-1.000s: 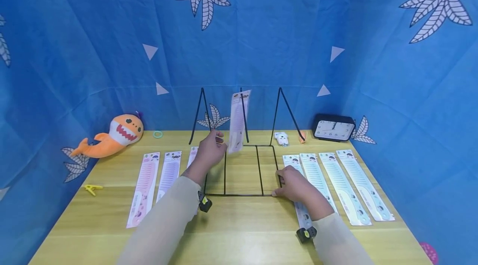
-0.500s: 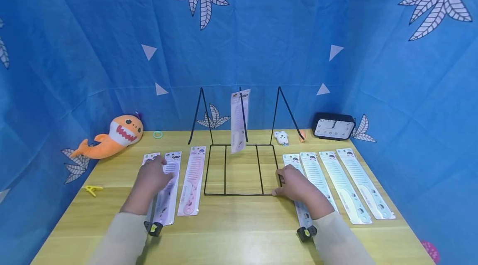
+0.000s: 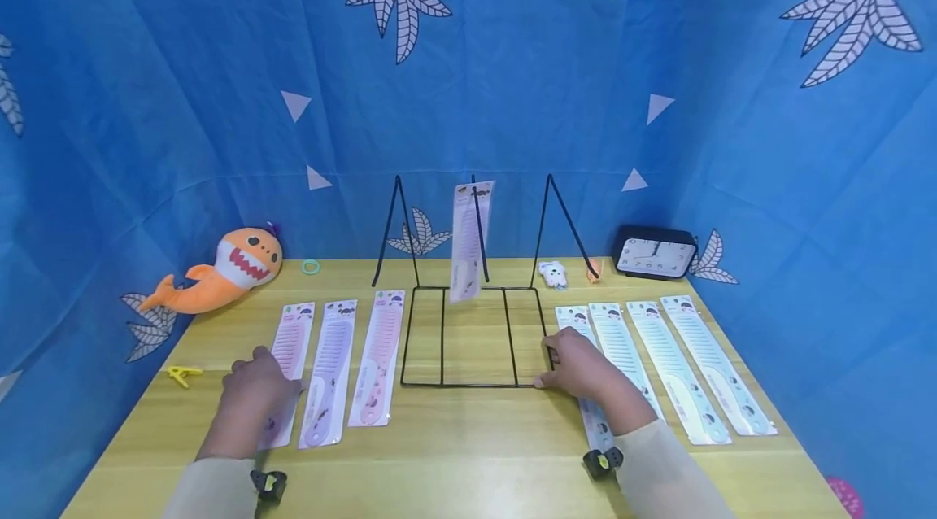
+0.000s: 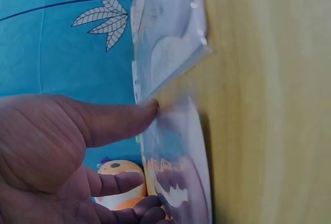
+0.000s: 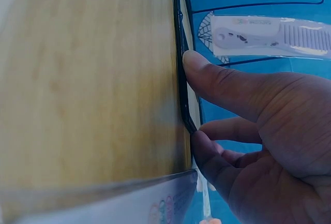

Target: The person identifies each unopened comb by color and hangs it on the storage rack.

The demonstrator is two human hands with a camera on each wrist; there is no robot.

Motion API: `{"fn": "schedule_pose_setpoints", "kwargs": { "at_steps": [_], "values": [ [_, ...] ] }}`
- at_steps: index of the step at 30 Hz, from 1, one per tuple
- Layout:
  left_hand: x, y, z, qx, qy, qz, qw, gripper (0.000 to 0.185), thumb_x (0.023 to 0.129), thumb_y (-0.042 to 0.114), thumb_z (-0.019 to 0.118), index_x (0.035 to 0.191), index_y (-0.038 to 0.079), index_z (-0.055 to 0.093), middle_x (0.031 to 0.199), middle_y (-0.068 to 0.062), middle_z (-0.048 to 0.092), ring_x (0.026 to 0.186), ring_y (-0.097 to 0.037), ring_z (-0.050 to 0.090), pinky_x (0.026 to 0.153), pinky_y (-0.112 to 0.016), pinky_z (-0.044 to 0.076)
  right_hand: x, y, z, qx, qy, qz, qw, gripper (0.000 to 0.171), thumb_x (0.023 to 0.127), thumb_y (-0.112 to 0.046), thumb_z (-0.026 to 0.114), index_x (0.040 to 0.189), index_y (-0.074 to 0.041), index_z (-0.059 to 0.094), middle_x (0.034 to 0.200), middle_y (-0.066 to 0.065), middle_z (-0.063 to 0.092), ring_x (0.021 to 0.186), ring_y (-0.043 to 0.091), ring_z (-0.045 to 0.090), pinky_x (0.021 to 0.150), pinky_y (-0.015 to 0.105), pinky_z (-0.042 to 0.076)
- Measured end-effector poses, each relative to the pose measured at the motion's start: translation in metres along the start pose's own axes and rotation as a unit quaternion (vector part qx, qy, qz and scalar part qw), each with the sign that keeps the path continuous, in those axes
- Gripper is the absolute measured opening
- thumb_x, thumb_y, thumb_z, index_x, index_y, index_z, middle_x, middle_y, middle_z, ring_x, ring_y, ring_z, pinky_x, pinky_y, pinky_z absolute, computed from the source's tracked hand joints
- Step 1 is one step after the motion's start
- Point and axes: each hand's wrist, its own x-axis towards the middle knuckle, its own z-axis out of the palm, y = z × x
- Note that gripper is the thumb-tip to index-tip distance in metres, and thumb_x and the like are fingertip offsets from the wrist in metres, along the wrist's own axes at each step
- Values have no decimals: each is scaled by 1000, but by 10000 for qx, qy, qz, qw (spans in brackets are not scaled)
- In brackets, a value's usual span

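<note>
A black wire rack [image 3: 468,382] stands mid-table, and one packaged comb [image 3: 468,242] hangs on its middle upright. Three packaged combs lie left of it. My left hand [image 3: 256,385] rests on the near end of the leftmost pink pack [image 3: 294,333]. In the left wrist view the thumb [image 4: 129,118] touches that pack's edge [image 4: 178,177] and the other fingertips lie against it. My right hand [image 3: 565,364] holds the rack's front right corner [image 5: 182,100], thumb along the side wire and a finger curled at the bend. It covers part of a pack [image 3: 574,316].
A purple pack [image 3: 329,372] and a pink pack [image 3: 376,356] lie beside my left hand. Several blue packs [image 3: 677,368] lie at the right. An orange shark plush [image 3: 220,267], a yellow clip [image 3: 180,373], a green ring [image 3: 311,266], a white toy [image 3: 552,271] and a black clock [image 3: 654,253] ring the table.
My left hand has left the hanging comb pack, swung left and nearer, and come down on the leftmost pack. The right hand has stayed on the rack's corner.
</note>
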Motion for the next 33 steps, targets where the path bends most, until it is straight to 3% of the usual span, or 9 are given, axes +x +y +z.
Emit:
{"fn": "schedule_pose_setpoints", "kwargs": {
  "at_steps": [5,9,15,21,27,30,33],
  "values": [
    [1,-3,0,38,26,-266,9996,97,99,32,78,154,-25,21,128,-51,44,121,-65,49,99,-72,53,0,-1,1,70,-13,73,9999,81,88,-31,94,153,3,60,135,20,63,117,29,66,113,54,56],
    [3,-8,-4,-17,-93,-406,9991,95,99,29,78,152,-27,21,130,-52,47,116,-60,54,99,-71,55,0,-2,1,27,18,7,10000,80,88,-31,94,152,3,60,138,22,62,122,32,65,115,55,55],
    [7,-18,-9,-364,-254,-393,9982,96,99,29,77,152,-27,20,133,-51,49,110,-53,58,99,-70,56,0,0,1,-69,43,-57,10000,79,88,-30,93,152,4,60,140,25,61,129,37,63,117,57,53],
    [11,-23,-11,-349,-314,-461,9978,99,99,29,78,155,-25,15,131,-50,48,111,-54,58,99,-68,57,-1,0,1,-40,35,-41,10000,78,88,-30,93,151,4,60,141,26,61,130,38,63,116,58,53],
    [12,-33,-18,-607,-414,-153,9972,74,105,22,69,150,-21,29,119,-37,58,101,-44,62,79,-50,60,0,-1,1,-57,6,-83,9999,78,89,-30,93,151,4,60,141,26,61,131,38,63,117,57,53],
    [11,-36,-24,-739,-446,34,9963,63,110,18,58,154,-18,30,121,-34,59,102,-41,62,77,-45,59,0,-1,1,-61,15,-79,9999,78,89,-29,93,151,5,60,142,26,60,132,39,62,118,57,53],
    [7,-33,-31,-751,-442,17,9962,59,113,17,50,158,-13,27,124,-33,58,105,-43,60,79,-47,58,0,-1,1,-42,11,-42,10000,78,90,-29,93,152,4,60,143,26,60,131,38,62,117,57,53]
  ]
}}
